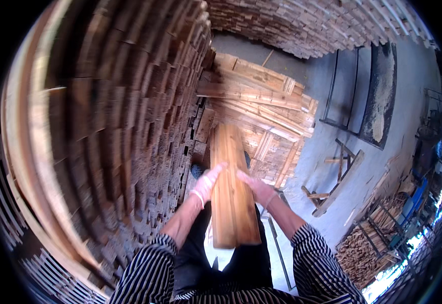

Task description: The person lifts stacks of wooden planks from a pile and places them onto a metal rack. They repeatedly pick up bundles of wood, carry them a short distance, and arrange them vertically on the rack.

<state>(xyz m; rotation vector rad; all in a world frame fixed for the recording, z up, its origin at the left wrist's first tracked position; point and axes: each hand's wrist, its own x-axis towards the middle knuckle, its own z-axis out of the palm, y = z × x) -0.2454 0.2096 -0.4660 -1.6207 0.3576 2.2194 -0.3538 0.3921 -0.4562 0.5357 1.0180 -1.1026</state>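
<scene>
Rough reddish plank (233,187) between both gloved hands (207,183) (255,188), beside stacked timber (114,126).

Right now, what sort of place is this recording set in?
Probably a timber yard or wood workshop: a tall stack of boards on the left, a loose pile of planks ahead, scrap wood on the concrete floor.

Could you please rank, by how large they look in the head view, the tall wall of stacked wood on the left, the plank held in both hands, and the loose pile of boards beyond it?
1. Tall wall of stacked brown wood.
2. Loose pile of pale boards.
3. Reddish-brown wooden plank, held between left hand and right hand.
The plank lies nearest the camera, so 2 and 3 are unsure.
</scene>
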